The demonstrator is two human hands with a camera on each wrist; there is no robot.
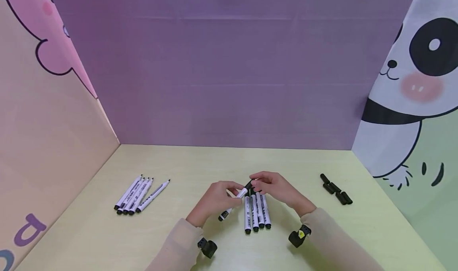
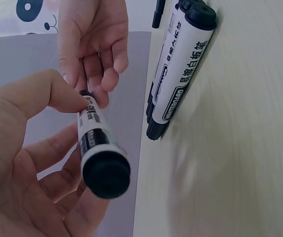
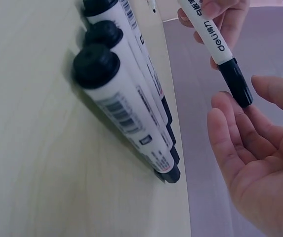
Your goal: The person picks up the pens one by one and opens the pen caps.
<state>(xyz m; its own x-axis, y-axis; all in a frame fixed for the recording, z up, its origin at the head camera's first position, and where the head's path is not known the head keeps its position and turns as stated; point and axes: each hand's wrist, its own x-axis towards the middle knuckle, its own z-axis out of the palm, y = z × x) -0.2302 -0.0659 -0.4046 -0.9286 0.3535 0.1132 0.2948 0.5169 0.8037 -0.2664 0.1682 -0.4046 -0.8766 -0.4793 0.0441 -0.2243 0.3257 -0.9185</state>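
Note:
My left hand [image 1: 219, 199] pinches a white whiteboard marker [image 1: 241, 193] between thumb and fingers, its black cap [image 3: 236, 83] pointing away towards the other hand. The right hand [image 1: 273, 186] is at that capped end; its fingertips are right at the tip of the cap, while the thumb [image 3: 275, 91] stands apart from it. Just below the hands, several capped markers [image 1: 254, 212] lie side by side on the table, their far ends partly hidden by the right hand in the head view.
On the table [image 1: 200, 163], several markers without caps [image 1: 133, 195] lie at the left, with one [image 1: 154, 196] set slightly apart. Several loose black caps [image 1: 335, 188] are grouped at the right. Purple wall [image 1: 232, 76] behind; printed panels on both sides.

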